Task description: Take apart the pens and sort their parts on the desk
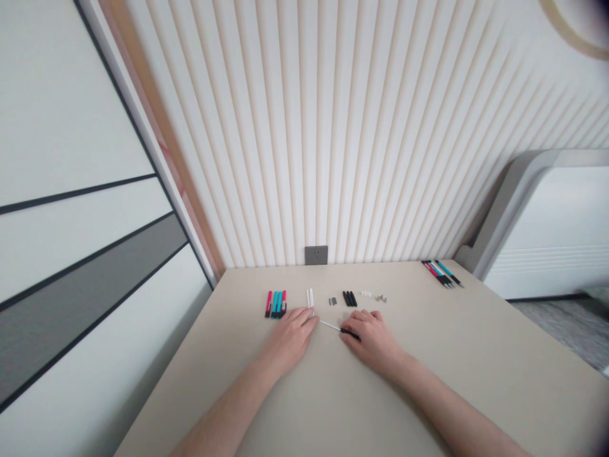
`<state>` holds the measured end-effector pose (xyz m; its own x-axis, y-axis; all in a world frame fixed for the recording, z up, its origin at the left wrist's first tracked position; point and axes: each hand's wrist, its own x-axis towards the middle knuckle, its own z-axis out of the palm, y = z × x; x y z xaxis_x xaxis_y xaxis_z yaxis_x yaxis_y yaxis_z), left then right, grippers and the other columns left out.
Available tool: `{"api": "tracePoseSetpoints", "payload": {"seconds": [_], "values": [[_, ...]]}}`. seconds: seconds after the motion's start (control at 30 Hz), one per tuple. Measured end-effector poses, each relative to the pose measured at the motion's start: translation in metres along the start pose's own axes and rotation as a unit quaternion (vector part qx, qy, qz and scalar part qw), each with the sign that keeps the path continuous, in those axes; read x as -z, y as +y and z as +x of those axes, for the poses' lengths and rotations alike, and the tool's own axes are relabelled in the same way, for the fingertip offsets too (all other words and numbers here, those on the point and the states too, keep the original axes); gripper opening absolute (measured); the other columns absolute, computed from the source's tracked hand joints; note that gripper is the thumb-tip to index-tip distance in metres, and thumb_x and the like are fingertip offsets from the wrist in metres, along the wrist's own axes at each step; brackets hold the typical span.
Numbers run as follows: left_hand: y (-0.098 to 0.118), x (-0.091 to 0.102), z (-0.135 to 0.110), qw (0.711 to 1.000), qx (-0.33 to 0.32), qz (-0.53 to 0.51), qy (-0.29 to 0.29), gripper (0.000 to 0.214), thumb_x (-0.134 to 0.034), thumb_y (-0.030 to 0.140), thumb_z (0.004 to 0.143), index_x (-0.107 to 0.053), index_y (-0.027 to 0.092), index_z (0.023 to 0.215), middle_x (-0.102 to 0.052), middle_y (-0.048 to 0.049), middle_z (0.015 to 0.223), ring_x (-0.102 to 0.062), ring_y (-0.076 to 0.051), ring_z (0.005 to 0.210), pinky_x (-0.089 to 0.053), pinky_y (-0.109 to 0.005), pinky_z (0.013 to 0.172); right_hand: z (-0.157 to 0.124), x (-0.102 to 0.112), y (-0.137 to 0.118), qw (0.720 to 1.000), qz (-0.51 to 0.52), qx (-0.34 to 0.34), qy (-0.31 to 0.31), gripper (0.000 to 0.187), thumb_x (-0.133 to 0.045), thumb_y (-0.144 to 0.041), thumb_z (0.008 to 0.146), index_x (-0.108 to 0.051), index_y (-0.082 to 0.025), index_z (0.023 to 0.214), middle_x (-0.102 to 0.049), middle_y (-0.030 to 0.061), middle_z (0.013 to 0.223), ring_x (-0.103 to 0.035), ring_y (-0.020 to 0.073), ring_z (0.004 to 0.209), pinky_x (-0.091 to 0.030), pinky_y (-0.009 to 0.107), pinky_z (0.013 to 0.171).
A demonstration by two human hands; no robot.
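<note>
My left hand (pixel 291 335) lies on the table with its fingers stretched forward, the tips at the lower ends of several thin white pen refills (pixel 311 297). Closed around a black pen grip (pixel 351 333) is my right hand (pixel 370 336). A white refill (pixel 330 325) sticks out of that grip toward my left hand, its tip close to the left fingers. Pink and turquoise pen barrels (pixel 276 304) lie in a row just beyond my left hand. Beyond my right hand are more black grips (pixel 349 298), small metal springs (pixel 332 301) and little white parts (pixel 365 294).
Small greyish metal-looking pieces (pixel 381 298) lie right of the white parts. Several whole pens (pixel 442 274) rest at the far right corner of the beige table (pixel 304 406). A ribbed wall with a dark socket (pixel 316 255) stands behind; a cabinet is at the left.
</note>
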<state>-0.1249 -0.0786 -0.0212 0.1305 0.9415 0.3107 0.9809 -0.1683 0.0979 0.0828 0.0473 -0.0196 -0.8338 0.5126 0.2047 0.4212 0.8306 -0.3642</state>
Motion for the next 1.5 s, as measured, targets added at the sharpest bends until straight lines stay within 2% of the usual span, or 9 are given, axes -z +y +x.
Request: {"api": "tracePoseSetpoints", "payload": {"seconds": [0.37,0.57,0.7,0.8,0.9,1.07,1.17,1.33,1.5], "values": [[-0.002,-0.004,0.001,1.000,-0.013,-0.018,0.018,0.033,-0.046,0.005,0.088,-0.063,0.017,0.113,-0.065,-0.0095,0.122,-0.059,-0.023,0.114,-0.048,-0.042,0.102,0.001,0.002,-0.002,1.000,0.010,-0.014,-0.020,0.019,-0.051,-0.028,0.093,-0.068,-0.023,0.087,-0.067,0.0016,0.086,-0.061,0.0183,0.089,-0.033,0.033,0.083],[-0.001,-0.003,0.000,1.000,-0.004,-0.013,0.012,0.034,-0.047,0.003,0.086,-0.062,0.017,0.113,-0.064,-0.0095,0.120,-0.059,-0.023,0.112,-0.049,-0.040,0.100,0.001,0.003,-0.001,1.000,0.026,-0.018,-0.003,0.021,-0.048,-0.027,0.093,-0.068,-0.022,0.087,-0.068,0.0032,0.087,-0.060,0.0187,0.089,-0.034,0.033,0.084],[0.002,0.004,0.002,1.000,-0.006,-0.006,0.024,0.035,-0.049,0.003,0.085,-0.061,0.017,0.114,-0.064,-0.0098,0.119,-0.057,-0.024,0.111,-0.048,-0.043,0.098,0.002,0.001,-0.001,0.996,0.079,-0.019,0.032,0.020,-0.048,-0.028,0.091,-0.067,-0.020,0.090,-0.068,0.0033,0.086,-0.060,0.0185,0.085,-0.037,0.034,0.083],[0.009,0.009,0.004,0.999,-0.015,-0.020,0.042,0.028,-0.049,0.009,0.090,-0.062,0.018,0.113,-0.066,-0.0083,0.109,-0.059,-0.024,0.104,-0.048,-0.042,0.092,0.004,-0.005,-0.004,0.980,0.187,-0.040,0.061,0.020,-0.049,-0.029,0.090,-0.066,-0.019,0.088,-0.067,0.0027,0.081,-0.059,0.0170,0.076,-0.041,0.031,0.076],[0.020,0.013,0.006,0.997,-0.022,-0.046,0.053,0.018,-0.048,0.019,0.095,-0.064,0.019,0.104,-0.067,-0.0058,0.096,-0.060,-0.021,0.094,-0.048,-0.039,0.085,0.006,-0.014,-0.011,0.944,0.310,-0.073,0.093,0.019,-0.050,-0.031,0.088,-0.064,-0.018,0.087,-0.066,0.0018,0.076,-0.057,0.0155,0.071,-0.043,0.028,0.070],[0.030,0.010,0.006,0.998,-0.031,-0.048,0.040,0.017,-0.056,0.033,0.093,-0.062,0.018,0.086,-0.064,-0.0049,0.084,-0.059,-0.021,0.084,-0.046,-0.037,0.079,0.006,-0.019,-0.030,0.910,0.394,-0.080,0.103,0.017,-0.053,-0.031,0.085,-0.063,-0.017,0.085,-0.065,0.0011,0.074,-0.056,0.0144,0.069,-0.044,0.026,0.067],[0.028,0.006,0.005,0.998,-0.022,-0.044,0.044,0.022,-0.059,0.036,0.091,-0.059,0.018,0.080,-0.064,-0.0044,0.081,-0.059,-0.021,0.081,-0.046,-0.036,0.076,0.005,-0.018,-0.035,0.904,0.406,-0.074,0.107,0.016,-0.054,-0.029,0.084,-0.063,-0.017,0.086,-0.066,0.0016,0.075,-0.057,0.0145,0.070,-0.044,0.026,0.068],[0.027,0.003,0.006,0.999,-0.010,-0.033,0.041,0.015,-0.059,0.028,0.092,-0.059,0.017,0.081,-0.065,-0.0036,0.080,-0.060,-0.020,0.079,-0.046,-0.035,0.075,0.003,-0.016,-0.036,0.910,0.398,-0.047,0.109,0.014,-0.055,-0.029,0.086,-0.063,-0.017,0.087,-0.066,0.0009,0.074,-0.057,0.0144,0.070,-0.045,0.027,0.069],[0.027,0.006,0.007,0.999,-0.019,-0.007,0.036,0.009,-0.058,0.025,0.091,-0.061,0.017,0.087,-0.066,-0.0042,0.082,-0.061,-0.022,0.081,-0.045,-0.037,0.076,0.001,-0.010,-0.034,0.917,0.379,-0.031,0.120,0.023,-0.054,-0.035,0.091,-0.066,-0.018,0.083,-0.069,0.0037,0.081,-0.059,0.0166,0.078,-0.045,0.029,0.076]]}}
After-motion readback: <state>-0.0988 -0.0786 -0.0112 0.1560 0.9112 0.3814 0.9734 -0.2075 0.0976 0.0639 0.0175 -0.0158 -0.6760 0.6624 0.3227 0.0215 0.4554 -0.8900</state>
